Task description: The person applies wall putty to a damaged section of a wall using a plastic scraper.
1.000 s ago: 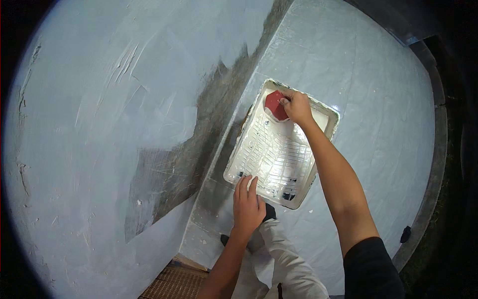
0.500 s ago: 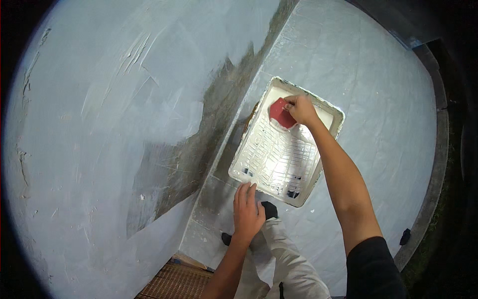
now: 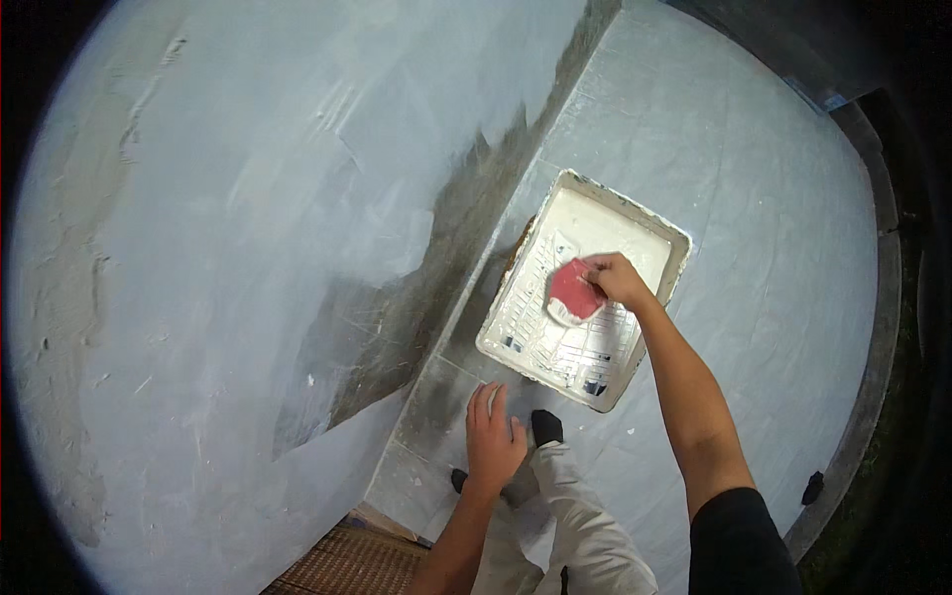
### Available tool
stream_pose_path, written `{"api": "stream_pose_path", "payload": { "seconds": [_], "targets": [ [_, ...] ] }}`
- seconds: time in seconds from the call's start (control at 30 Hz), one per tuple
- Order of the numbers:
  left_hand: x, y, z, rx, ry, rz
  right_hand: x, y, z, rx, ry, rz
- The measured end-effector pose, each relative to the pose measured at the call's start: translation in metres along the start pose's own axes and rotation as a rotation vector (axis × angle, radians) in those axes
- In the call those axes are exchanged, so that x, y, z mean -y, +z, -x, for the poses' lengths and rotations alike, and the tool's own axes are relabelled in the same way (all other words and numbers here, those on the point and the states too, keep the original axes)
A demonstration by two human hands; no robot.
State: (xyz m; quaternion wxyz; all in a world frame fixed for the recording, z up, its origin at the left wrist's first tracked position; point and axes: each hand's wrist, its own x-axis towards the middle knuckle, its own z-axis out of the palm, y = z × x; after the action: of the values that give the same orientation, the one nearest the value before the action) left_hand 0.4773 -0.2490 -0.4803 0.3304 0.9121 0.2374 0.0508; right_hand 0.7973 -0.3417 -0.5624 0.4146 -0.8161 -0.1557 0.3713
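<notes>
My right hand (image 3: 617, 280) grips a flat red scraper (image 3: 575, 288) by one edge, fingers pinched on it. White paint or filler coats the scraper's near lower edge. It is held over the ribbed part of a paint tray (image 3: 681, 248), whose far end holds a pool of white paint (image 3: 605, 223). Whether the scraper touches the ribs, I cannot tell. My left hand (image 3: 493, 436) hangs just short of the tray's near edge, holding nothing, its fingers stretched out and thumb apart.
To the left rises a wall (image 3: 297, 178) with pale coating and a dark bare patch (image 3: 382, 322) along its foot. The tray stands on a grey floor (image 3: 764, 297). A woven mat or panel (image 3: 347, 560) lies at the lower left; a small dark object (image 3: 813, 487) is near the right curb.
My right hand has drawn the scraper from the paint pool toward me over the ribs, and more white now sits on its edge. My left hand has come slightly away from the tray.
</notes>
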Motion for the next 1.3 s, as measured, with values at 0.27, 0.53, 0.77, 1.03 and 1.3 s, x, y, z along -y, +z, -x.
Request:
{"api": "stream_pose_path", "payload": {
  "seconds": [0.27, 0.53, 0.77, 1.03, 1.3],
  "targets": [
    [-0.021, -0.060, 0.004, -0.121, -0.026, -0.032, 0.045, -0.003, 0.071, 0.120, 0.077, -0.805],
    [-0.052, -0.163, 0.017, -0.383, -0.028, -0.092, 0.168, 0.021, 0.173, 0.289, -0.050, -1.179],
    [-0.044, -0.256, 0.069, -0.628, -0.064, -0.150, 0.292, 0.070, 0.257, 0.585, -0.164, -1.355],
    [-0.029, -0.352, 0.148, -0.818, -0.084, -0.317, 0.376, 0.142, 0.334, 0.713, -0.331, -1.176],
    [-0.022, -0.420, 0.191, -0.908, -0.036, -0.463, 0.438, 0.211, 0.400, 0.271, -0.782, -0.829]
  ]
}}
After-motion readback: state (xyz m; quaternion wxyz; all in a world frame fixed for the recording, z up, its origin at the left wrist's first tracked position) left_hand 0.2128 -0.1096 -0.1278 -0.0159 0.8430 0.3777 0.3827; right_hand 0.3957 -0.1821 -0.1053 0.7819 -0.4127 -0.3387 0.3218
